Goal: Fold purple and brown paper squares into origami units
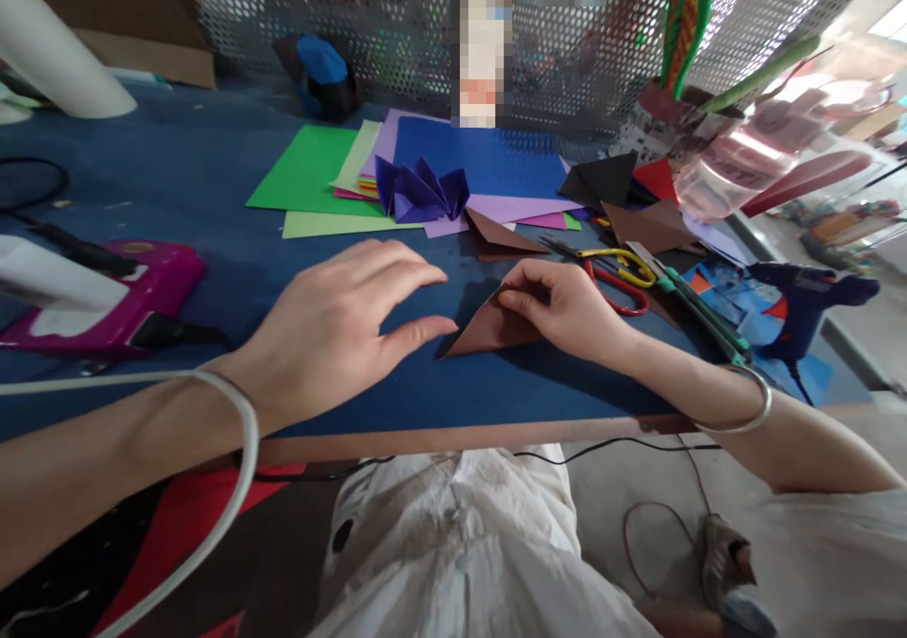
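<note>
A brown folded paper triangle (488,328) is pinched between the thumb and fingers of my right hand (559,302), low over the blue table. My left hand (340,312) is to its left, thumb and fingers apart, with the thumb tip close to the paper's left corner; whether they touch I cannot tell. Just beyond lies another folded brown paper (503,236). Behind it stands a purple folded paper shape (423,191) with several points. Scissors (616,279) with red and yellow handles lie right beside my right hand.
Coloured paper sheets (482,156) are stacked at the back, before a perforated metal panel (397,33). To the right are a green-and-grey cutter (698,307), a blue glue gun (800,307) and a clear bottle (744,161). A magenta power strip (156,288) with cords sits left.
</note>
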`<state>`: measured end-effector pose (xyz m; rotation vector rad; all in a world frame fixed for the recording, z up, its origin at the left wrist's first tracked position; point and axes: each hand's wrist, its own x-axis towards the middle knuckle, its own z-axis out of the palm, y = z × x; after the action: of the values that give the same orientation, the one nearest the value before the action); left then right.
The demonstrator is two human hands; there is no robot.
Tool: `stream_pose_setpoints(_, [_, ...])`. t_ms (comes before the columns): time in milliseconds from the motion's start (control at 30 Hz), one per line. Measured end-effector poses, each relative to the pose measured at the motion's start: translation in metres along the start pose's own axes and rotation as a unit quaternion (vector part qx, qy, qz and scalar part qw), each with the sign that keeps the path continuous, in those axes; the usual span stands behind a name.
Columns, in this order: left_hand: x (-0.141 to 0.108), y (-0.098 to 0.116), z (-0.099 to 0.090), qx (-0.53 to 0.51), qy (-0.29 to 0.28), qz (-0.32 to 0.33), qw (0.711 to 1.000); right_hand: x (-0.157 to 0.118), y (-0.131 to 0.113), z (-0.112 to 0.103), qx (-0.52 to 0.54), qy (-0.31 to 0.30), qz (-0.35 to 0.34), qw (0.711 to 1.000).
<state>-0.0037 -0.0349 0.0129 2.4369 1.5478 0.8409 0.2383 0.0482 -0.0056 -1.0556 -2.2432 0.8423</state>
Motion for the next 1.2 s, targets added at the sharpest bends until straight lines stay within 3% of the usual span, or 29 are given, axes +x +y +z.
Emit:
stream_pose_setpoints(33, [-0.003, 0.001, 0.002, 0.021, 0.01, 0.051, 0.998, 0.001, 0.001, 0.001, -0.008, 0.001, -0.004, 1.0])
stream_pose_setpoints(167, [-0.021, 0.012, 0.024, 0.049, -0.065, 0.252, 0.964, 0.003, 0.0, 0.005, -0.035, 0.002, -0.016, 0.999])
stream_pose_setpoints(233, [-0.033, 0.021, 0.035, 0.068, -0.07, 0.265, 0.959, 0.003, 0.0, 0.005, -0.047, 0.005, -0.025, 0.999])
stream_pose_setpoints(467, [-0.049, 0.04, 0.048, 0.132, -0.049, 0.244, 0.96, 0.003, -0.004, 0.002, -0.066, -0.005, -0.037, 0.997])
stream_pose_setpoints(867, [-0.055, 0.045, 0.064, 0.155, 0.023, 0.19, 0.969, 0.006, -0.007, -0.002, -0.078, -0.051, -0.003, 0.996])
stream_pose_setpoints(1200, [-0.059, 0.045, 0.074, 0.146, 0.05, 0.195, 0.969, 0.006, -0.004, -0.006, -0.116, -0.079, 0.009, 0.99])
